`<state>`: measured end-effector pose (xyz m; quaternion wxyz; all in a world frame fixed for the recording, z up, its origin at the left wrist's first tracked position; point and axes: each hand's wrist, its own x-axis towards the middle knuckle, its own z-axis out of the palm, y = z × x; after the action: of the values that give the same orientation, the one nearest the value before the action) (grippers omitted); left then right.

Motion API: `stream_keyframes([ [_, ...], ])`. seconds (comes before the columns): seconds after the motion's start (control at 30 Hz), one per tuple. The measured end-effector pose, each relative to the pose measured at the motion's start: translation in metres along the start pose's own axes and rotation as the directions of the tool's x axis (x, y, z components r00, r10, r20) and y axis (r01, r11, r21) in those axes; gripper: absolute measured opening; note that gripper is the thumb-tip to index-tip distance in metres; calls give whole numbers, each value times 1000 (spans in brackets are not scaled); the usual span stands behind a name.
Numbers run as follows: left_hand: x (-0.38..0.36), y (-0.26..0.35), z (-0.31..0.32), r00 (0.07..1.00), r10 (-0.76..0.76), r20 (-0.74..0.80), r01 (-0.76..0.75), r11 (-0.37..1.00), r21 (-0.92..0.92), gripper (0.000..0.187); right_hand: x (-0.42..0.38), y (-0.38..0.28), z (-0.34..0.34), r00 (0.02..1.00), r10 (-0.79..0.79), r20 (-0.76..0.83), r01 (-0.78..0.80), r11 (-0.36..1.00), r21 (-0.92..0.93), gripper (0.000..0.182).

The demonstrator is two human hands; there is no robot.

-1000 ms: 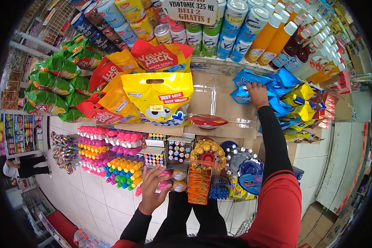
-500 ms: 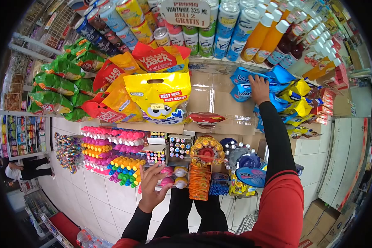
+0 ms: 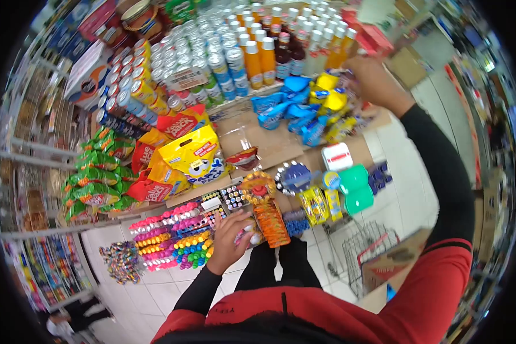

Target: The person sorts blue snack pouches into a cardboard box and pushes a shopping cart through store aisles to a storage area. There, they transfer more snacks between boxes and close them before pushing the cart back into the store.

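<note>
Head view: the right hand (image 3: 378,83) is at two o'clock, fingers at the outer edge of the brown packets (image 3: 354,116); whether it grips one cannot be determined. Yellow packets (image 3: 333,98) and blue packets (image 3: 295,109) adjoin these on the surface (image 3: 264,137), toward one o'clock. The left hand (image 3: 229,242), at seven o'clock, is spread wide, just beside the colored marker-like items (image 3: 215,216). Orange bottles (image 3: 268,62) stand upright at twelve o'clock.

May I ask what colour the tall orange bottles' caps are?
White caps, clearest in the head view.
</note>
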<state>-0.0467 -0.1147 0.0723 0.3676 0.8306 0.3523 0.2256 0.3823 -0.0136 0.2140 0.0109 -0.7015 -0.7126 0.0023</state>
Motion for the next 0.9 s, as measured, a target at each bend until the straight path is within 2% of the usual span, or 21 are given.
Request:
stream_keyframes([
  [0.07,1,16,5,991,74,108,-78,996,39,19,-73,3,-52,979,-22,-204,36,997,64,30],
  [0.13,3,31,10,964,156,216,-169,985,40,18,-157,-8,-103,946,-56,-320,38,997,-64,31],
  [0.23,1,57,22,898,282,338,-329,940,89,20,-286,-40,-162,954,130,-271,-147,988,-45,31],
  [0.3,0,82,29,841,350,413,-400,916,38,20,-370,-68,-186,897,375,-236,-371,927,63,29],
  [0.33,-2,94,34,816,375,439,-428,903,24,20,-411,-80,-190,874,427,-231,-426,903,58,29],
  [0.4,-9,117,51,762,428,486,-490,872,0,19,-492,-94,-188,683,667,-299,-586,744,320,26],
  [0.43,-13,129,59,737,455,499,-488,870,-73,18,-533,-97,-180,656,693,-300,-614,720,323,26],
  [0.5,-21,162,77,687,528,499,-531,834,-152,15,-609,-99,-148,358,914,-191,-619,386,684,20],
  [0.53,-27,180,89,668,540,512,-541,825,-164,15,-635,-100,-131,281,945,-169,-676,320,664,15],
  [0.57,-34,196,102,617,612,495,-571,781,-253,14,-650,-102,-113,218,965,-144,-722,259,642,13],
  [0.6,-42,214,116,568,677,468,-593,731,-338,12,-674,-97,-87,232,968,-99,-765,244,596,12],
  [0.63,-52,233,131,526,734,428,-626,676,-389,13,-689,-93,-62,228,973,24,-786,170,594,11],
  [0.67,-62,254,145,525,733,433,-621,677,-395,13,-699,-91,-29,242,968,62,-754,148,640,11],
  [0.7,-72,274,159,450,790,415,-634,611,-475,13,-697,-92,-6,310,947,82,-783,205,588,14],
  [0.73,-83,292,172,374,840,393,-637,541,-549,14,-699,-92,24,464,883,67,-717,330,615,14],
  [0.77,-95,308,184,375,834,405,-633,549,-546,14,-694,-93,44,512,856,75,-678,349,647,17],
  [0.8,-106,323,197,336,855,395,-610,517,-600,16,-686,-94,61,560,825,76,-635,369,678,19],
  [0.83,-116,335,208,300,876,378,-588,482,-649,17,-684,-94,88,637,771,22,-604,482,635,21],
  [0.87,-125,343,218,303,874,380,-593,485,-642,17,-681,-95,106,709,704,-31,-560,589,582,22],
  [0.9,-133,349,226,275,880,387,-580,473,-664,17,-671,-105,102,695,718,-33,-595,600,535,20],
])
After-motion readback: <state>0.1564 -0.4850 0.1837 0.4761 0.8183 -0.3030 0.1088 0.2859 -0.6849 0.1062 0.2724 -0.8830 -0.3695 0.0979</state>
